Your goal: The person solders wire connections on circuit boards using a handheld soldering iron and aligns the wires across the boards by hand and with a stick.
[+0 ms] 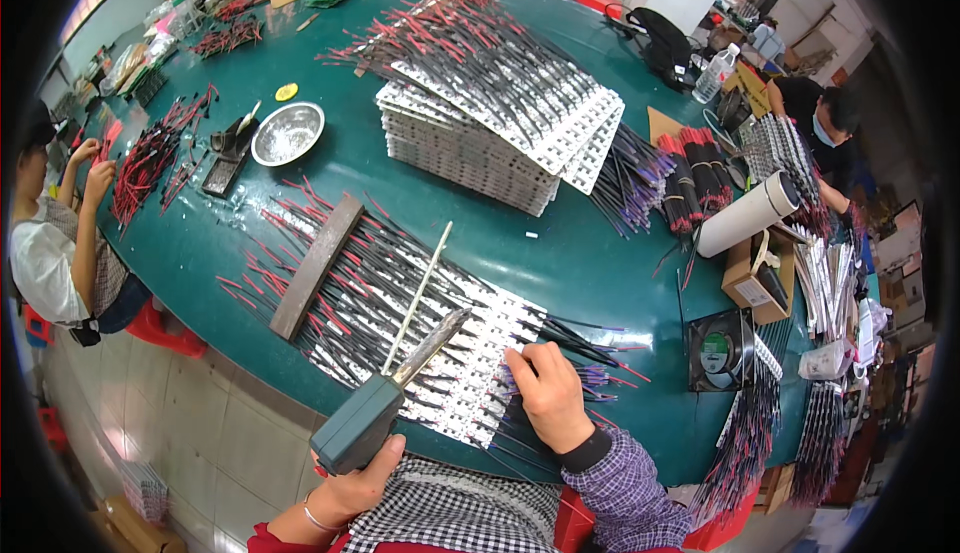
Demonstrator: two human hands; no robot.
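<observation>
A dark green hand tool point(365, 421) with a long, flat metal tip is gripped in my left hand point(368, 478). The tip reaches up and right over a white perforated board panel point(480, 353), which carries rows of black wires with red ends. At the panel's right side, my right hand point(550, 398) has its thumb and forefinger pinched together among purple-ended wires point(595, 378); what is between them is hidden. Across the wires lie a dark bar point(318, 268) and, closer to the tool, a thin white stick point(420, 293).
Beyond stands a tall stack of white panels point(470, 153), topped by wired ones. A metal bowl point(288, 134) sits left of it. To the right are a white flask point(748, 215), a cardboard box point(757, 278) and a black fan-like unit point(720, 350). Co-workers sit left and far right.
</observation>
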